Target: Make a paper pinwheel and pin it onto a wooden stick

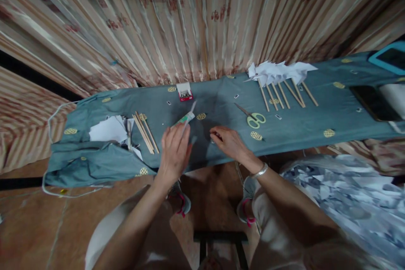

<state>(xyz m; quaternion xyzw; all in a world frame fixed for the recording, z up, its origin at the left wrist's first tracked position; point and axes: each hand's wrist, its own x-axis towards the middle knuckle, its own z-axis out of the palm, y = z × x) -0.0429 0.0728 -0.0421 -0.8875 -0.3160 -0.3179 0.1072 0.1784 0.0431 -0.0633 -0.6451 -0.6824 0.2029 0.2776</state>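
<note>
My left hand (pixel 175 152) hovers over the middle of the cloth-covered table, slightly smeared by motion. A thin, whitish, blurred strip (pixel 191 112) rises from between its fingers. Just beyond the fingertips lies a green and white tube (pixel 185 119), partly covered by the hand. My right hand (pixel 229 140), with a silver bangle on the wrist, has its thumb and fingertips pinched together close to the cloth. Whatever the pinch may hold is too small or hidden to make out. Green-handled scissors (pixel 255 120) rest to the right of that hand.
A small red and white box (pixel 184 92) of metal bits stands at the back. Wooden sticks (pixel 144 133) and white paper pieces (pixel 109 129) lie left. Sticks with white paper tops (pixel 280 74) lie right, near a phone (pixel 375 103). A bag of paper scraps (pixel 344 202) sits below.
</note>
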